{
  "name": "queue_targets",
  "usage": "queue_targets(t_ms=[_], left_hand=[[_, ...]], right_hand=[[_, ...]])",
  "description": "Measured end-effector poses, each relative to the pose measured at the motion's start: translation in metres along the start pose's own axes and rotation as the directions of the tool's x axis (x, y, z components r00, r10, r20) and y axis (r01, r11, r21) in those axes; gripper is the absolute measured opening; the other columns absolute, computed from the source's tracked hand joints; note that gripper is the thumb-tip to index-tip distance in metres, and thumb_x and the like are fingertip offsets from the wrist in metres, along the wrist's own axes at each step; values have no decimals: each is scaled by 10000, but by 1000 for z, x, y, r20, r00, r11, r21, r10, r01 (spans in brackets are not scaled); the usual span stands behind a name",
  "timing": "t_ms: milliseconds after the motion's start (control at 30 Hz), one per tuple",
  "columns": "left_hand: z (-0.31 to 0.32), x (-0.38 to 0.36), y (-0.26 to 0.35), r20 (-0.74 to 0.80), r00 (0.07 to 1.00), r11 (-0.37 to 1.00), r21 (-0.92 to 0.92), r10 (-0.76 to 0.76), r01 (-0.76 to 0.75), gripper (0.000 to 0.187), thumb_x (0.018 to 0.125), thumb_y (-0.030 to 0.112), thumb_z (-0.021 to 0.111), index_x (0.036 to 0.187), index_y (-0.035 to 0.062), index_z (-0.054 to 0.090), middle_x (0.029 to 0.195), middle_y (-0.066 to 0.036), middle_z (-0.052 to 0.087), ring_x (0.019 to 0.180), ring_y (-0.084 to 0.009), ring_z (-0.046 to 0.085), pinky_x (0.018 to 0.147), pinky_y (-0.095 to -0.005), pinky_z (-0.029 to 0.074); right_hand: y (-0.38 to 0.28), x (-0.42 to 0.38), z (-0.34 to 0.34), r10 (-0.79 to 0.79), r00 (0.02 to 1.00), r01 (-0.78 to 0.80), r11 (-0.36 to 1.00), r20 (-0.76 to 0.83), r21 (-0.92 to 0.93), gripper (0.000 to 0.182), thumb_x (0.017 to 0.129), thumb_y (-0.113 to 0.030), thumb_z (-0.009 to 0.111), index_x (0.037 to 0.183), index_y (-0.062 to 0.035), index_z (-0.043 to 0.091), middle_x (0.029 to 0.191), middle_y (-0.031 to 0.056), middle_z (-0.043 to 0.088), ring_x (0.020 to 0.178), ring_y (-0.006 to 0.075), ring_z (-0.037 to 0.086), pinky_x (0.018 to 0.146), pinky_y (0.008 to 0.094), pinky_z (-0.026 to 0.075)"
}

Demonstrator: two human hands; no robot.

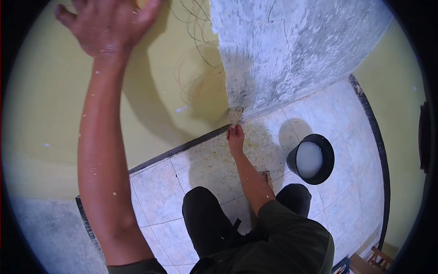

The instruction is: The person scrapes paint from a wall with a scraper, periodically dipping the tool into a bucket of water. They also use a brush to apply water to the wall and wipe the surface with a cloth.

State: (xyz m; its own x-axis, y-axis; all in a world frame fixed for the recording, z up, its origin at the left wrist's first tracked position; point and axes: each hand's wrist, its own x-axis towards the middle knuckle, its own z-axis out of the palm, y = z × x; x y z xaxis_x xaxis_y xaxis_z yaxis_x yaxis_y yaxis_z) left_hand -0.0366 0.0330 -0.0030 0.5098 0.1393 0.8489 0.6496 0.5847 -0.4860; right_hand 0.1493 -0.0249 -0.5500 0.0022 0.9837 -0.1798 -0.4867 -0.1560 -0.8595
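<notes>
My left hand point(109, 27) is raised at the top left, its fingers spread against or close to the yellow-green wall point(157, 107); the fingertips run out of view. Low down, my right hand point(235, 136) grips a putty knife point(236, 115) whose wide blade is speckled with paint bits. That blade is at the bottom corner of a rough grey-white bare patch point(269, 59), where it meets the painted wall and the floor. Yellowish paint flakes point(255, 142) lie scattered on the tiles below. Small flakes also cling to my left forearm.
A black bucket point(328, 159) with cloudy whitish liquid stands on the tiled floor point(346, 192), right of my knees. Thin loose wires point(197, 39) hang by the wall. Dark skirting point(182, 148) runs along its foot. Wooden furniture point(378, 261) shows at the bottom right.
</notes>
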Motion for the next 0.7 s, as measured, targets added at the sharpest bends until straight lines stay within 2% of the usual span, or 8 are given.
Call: queue_targets(t_ms=[167, 233, 300, 333, 400, 500, 633, 700], left_hand=[[1, -1, -6, -43, 996, 995, 66, 79, -76, 774, 860, 661, 540, 1523, 289, 400, 1656, -97, 220, 1519, -302, 203, 1178, -630, 75], [-14, 3, -1, 151, 987, 972, -215, -58, 90, 885, 808, 874, 395, 1522, 350, 394, 1562, -142, 387, 1460, -354, 306, 1129, -618, 193], [-7, 4, -4, 63, 998, 982, -187, -14, 25, 963, 768, 927, 374, 1507, 311, 424, 1496, -168, 455, 1410, -384, 358, 1098, -581, 245], [-9, 4, -3, 80, 996, 981, -186, -40, 54, 951, 774, 920, 381, 1506, 316, 427, 1499, -172, 450, 1415, -381, 354, 1096, -581, 247], [-14, 7, 3, 58, 997, 974, -218, -42, 54, 953, 776, 913, 399, 1514, 310, 422, 1508, -207, 421, 1422, -382, 338, 1092, -570, 251], [-19, -3, 9, 169, 977, 971, -180, -129, 159, 979, 781, 910, 405, 1530, 279, 401, 1530, -239, 367, 1442, -389, 304, 1086, -605, 252], [-70, -103, 88, 308, 901, 892, -236, -307, 385, 1108, 701, 896, 565, 1559, 229, 348, 1551, -332, 246, 1462, -506, 178, 1010, -784, 216], [-96, -184, 130, 454, 747, 801, -113, -485, 588, 1158, 717, 857, 611, 1596, 210, 225, 1604, -319, 101, 1484, -532, 46, 983, -844, 145]], right_hand=[[12, 5, -13, 108, 990, -113, 992, 90, 58, 184, 1044, -273, 546, 970, -105, 532, 659, -9, 519, 520, 85, 475, 455, 251, 391], [18, -4, -7, 172, 978, -184, 978, 120, 95, 165, 1047, -278, 540, 1014, -117, 518, 669, -14, 514, 526, 80, 472, 453, 247, 392], [30, -23, 22, 300, 953, -273, 918, -54, 288, 271, 1058, -273, 503, 1295, -147, 464, 674, 5, 523, 487, 96, 458, 416, 267, 389], [23, -32, 28, 309, 950, -281, 913, -50, 295, 271, 1058, -273, 503, 1295, -147, 464, 674, 5, 523, 487, 96, 458, 416, 267, 389], [6, -50, 41, 394, 918, -373, 893, -38, 251, 514, 1068, -255, 465, 1536, -220, 257, 674, 26, 529, 462, 116, 479, 405, 295, 411], [-15, -47, 34, 510, 839, -472, 855, -190, 214, 581, 1064, -206, 452, 1589, -245, 205, 684, 46, 543, 455, 139, 512, 404, 322, 436], [28, -28, -9, 427, 889, -441, 896, -168, -53, 538, 1059, -163, 446, 1570, -227, 288, 700, 54, 566, 462, 155, 544, 407, 338, 449], [31, -19, -15, 431, 869, -450, 893, -242, -25, 498, 1058, -148, 447, 1545, -195, 355, 715, 56, 583, 458, 154, 526, 404, 342, 437]])
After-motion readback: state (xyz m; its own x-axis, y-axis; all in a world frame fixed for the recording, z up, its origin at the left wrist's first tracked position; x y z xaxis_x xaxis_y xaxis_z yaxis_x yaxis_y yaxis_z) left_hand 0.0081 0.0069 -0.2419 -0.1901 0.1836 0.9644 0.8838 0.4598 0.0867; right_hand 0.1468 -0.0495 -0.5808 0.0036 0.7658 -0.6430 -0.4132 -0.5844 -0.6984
